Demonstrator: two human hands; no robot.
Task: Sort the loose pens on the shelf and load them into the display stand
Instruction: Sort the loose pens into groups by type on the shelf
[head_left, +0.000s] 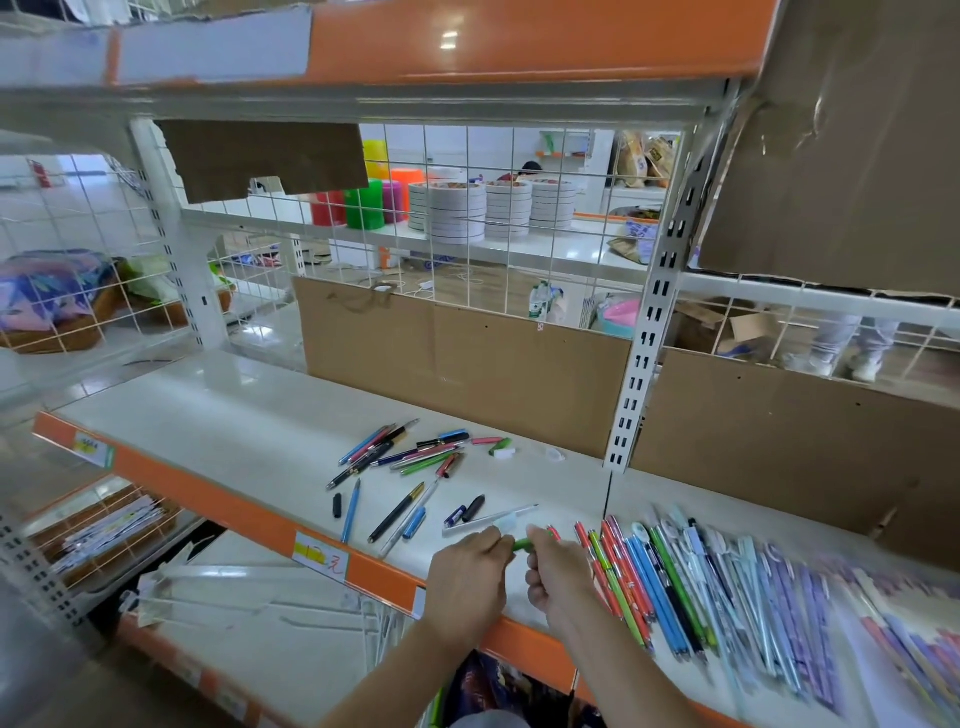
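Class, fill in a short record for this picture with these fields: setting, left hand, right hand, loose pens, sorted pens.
setting: white shelf with orange front edge
left hand: left hand pinches one end of a green pen
right hand: right hand grips its other end
loose pens: scattered pile behind the hands
sorted pens: row laid side by side, to the right

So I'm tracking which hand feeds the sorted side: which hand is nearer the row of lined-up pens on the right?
Right. The right hand sits just beside the row of lined-up pens; the left hand is farther left, beyond it.
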